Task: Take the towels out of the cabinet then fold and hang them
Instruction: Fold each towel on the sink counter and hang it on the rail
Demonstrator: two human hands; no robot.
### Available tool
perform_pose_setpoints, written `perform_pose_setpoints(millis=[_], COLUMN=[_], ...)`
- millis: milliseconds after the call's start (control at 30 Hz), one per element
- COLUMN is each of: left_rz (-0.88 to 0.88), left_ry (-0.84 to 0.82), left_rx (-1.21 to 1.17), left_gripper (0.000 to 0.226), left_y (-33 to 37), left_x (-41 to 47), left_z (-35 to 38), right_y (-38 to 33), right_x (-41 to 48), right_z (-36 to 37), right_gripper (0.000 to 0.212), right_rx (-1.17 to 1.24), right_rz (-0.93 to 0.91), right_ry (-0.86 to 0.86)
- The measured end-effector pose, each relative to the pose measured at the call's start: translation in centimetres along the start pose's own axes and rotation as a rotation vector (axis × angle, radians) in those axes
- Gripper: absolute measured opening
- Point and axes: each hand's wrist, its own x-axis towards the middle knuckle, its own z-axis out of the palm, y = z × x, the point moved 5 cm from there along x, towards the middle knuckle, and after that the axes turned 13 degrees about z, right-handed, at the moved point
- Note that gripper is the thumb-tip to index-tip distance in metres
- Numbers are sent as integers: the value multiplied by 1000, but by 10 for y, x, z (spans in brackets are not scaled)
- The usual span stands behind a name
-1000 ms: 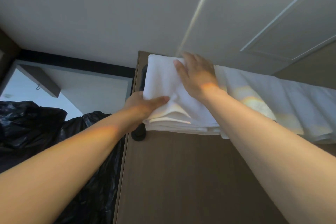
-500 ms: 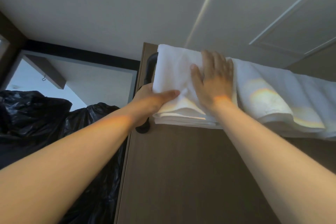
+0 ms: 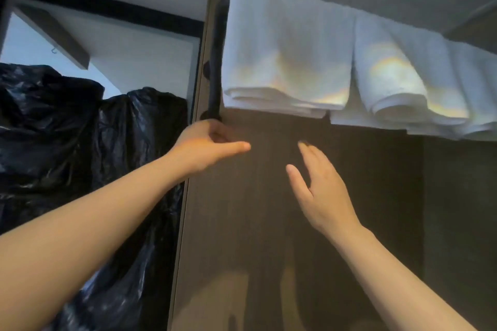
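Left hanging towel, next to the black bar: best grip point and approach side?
Pinch the left towel by its stacked bottom edge, probably coming from below and in front. The folded layers end there in a free lip against the brown panel. The black bar crowds its left side and the next towel its right, so side approaches look cramped.

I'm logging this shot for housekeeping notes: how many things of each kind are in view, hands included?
White towels, hung: 2, the left towel and the right towel, which runs off frame
Black plastic bags: 2
Black bar handle: 1
Hands: 2, the left hand and the right hand
Total: 7
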Motion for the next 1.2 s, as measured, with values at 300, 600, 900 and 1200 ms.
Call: perform_pose_setpoints(millis=[300,600,900,1200], left_rz=[-175,-429,-634,-814], left_ry=[-537,-734,-789,-731], left_rx=[187,138,-38,-84], left_gripper=[15,17,9,21], left_y=[-98,-142,-151,-159], left_x=[-244,-443,-555,-608], left_z=[96,112,101,96], right_y=[41,61,42,54], right_x=[-187,-379,-491,-528], right_z=[83,142,158,152], right_gripper=[38,38,35,30], right_rx=[-194,-225,-186,-155], right_rz=[118,374,717,859], right_ry=[-629,-1048,-1181,-1219])
